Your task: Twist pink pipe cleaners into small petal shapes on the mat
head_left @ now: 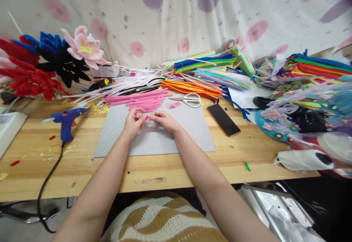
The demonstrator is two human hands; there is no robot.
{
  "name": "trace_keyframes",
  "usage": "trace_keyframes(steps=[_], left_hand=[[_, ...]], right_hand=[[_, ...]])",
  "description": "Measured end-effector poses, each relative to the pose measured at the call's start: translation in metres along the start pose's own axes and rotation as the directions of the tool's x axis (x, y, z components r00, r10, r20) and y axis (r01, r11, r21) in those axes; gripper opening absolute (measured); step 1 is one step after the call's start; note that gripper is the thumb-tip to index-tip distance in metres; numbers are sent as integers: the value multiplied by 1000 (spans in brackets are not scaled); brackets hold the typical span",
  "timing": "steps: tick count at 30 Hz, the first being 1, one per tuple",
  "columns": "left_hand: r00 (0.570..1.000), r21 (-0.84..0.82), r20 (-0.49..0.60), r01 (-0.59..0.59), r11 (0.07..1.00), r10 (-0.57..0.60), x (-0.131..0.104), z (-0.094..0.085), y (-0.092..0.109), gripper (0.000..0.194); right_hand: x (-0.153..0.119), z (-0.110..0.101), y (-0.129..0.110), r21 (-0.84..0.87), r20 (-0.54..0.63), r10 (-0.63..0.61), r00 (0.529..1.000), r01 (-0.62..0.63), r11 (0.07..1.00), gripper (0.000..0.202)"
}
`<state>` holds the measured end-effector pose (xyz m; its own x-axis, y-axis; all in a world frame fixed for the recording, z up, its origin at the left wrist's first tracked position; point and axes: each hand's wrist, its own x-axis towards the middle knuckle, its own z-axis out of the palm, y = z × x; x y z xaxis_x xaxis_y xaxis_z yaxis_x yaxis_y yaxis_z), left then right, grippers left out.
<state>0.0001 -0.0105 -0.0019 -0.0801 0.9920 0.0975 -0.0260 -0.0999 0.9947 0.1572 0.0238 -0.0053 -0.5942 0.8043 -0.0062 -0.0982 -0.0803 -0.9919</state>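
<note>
Between my two hands, above the grey cutting mat, is a short pink pipe cleaner piece. My left hand has its fingers closed on one end of it. The fingertips of my right hand pinch the other end. Just beyond my hands lies a spread of pink pipe cleaners, partly on the mat. A small pink folded piece rests on the mat beside white-handled scissors.
On the left are a blue glue gun with a trailing cord and fuzzy flowers. A phone lies right of the mat. Bundled coloured pipe cleaners line the back. A white roll sits near the front right edge.
</note>
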Motion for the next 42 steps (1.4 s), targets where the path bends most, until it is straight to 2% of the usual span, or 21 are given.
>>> trace_keyframes(steps=[6,11,14,17,20,23,26,30,32,34,36,39,42], left_hand=[[968,41,-79,-234,971,237,-2,9,7,36],[958,86,-92,-264,961,272,-4,11,9,34],[968,22,-119,-218,976,219,-3,10,8,35],[991,-77,-114,-85,993,76,0,9,7,34],[998,-37,-68,13,999,-15,3,7,6,34],[999,19,-36,-26,999,27,5,8,6,37],[991,76,-62,-117,990,122,7,11,9,35],[967,279,-60,-223,934,249,10,13,12,35],[962,336,-41,-242,910,271,11,12,11,37],[962,320,-43,-242,916,270,12,13,10,38],[975,248,-50,-197,949,216,14,14,9,38],[997,116,-48,-47,992,53,14,17,8,37],[999,41,-31,38,998,-36,13,20,8,39]], right_hand=[[6,14,8,367,-100,-9,995,46,929,34],[5,16,9,429,-101,14,995,30,903,33],[4,13,7,365,-97,-14,995,49,930,33],[3,11,4,191,-70,-74,995,86,978,34],[1,10,0,27,-29,-119,992,120,992,33],[0,8,-1,-29,-21,-143,989,143,989,33],[1,6,-1,-60,-56,-169,984,166,984,33],[4,2,0,-138,-80,-214,973,202,970,33],[6,1,0,-159,-82,-229,970,214,964,33],[6,0,-1,-177,-80,-235,969,218,960,33],[5,-1,-3,-204,-82,-238,968,217,954,34],[1,-4,-10,-262,-88,-251,964,221,939,33],[-3,-8,-13,-317,-78,-251,965,214,924,32]])
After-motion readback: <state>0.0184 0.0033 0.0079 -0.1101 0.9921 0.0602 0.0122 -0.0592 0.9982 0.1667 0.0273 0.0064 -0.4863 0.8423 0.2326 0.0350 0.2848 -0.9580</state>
